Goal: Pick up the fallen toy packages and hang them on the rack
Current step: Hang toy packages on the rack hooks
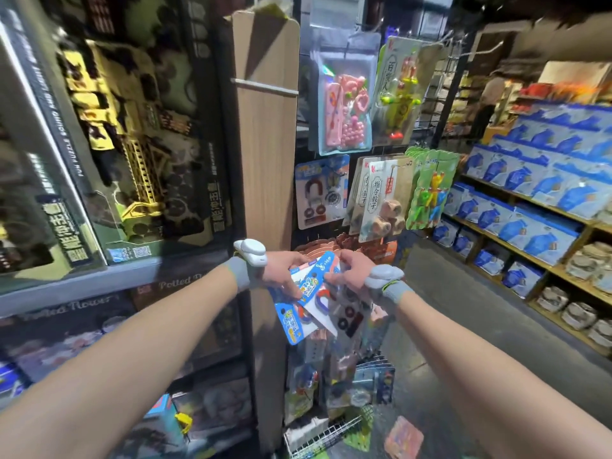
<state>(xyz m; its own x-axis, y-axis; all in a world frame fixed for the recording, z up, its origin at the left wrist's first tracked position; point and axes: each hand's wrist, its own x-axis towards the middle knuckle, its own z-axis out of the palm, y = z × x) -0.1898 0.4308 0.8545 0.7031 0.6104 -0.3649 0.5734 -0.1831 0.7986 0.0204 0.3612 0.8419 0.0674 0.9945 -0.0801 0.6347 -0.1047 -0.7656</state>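
head view: both hands are raised in front of the lower rack (302, 127). l hand (281, 270) grips a fanned bunch of blue-white toy packages (309, 294), thumb across the cards. r hand (351, 271) pinches the top edge of the front pkg. a matching magnet pkg (321, 190) hangs on the rack just above. a pink pkg (403, 437) lies on the floor near a wire basket (319, 435).

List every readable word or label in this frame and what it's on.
"FUN PUZZLE SOUND AND LIGHT": side edge of the gun box.
"Potted Flower": dark box, lower left.
"指令骰子": dice card.
Held packages: print too blurred to read.
Everything else: too small or blurred.
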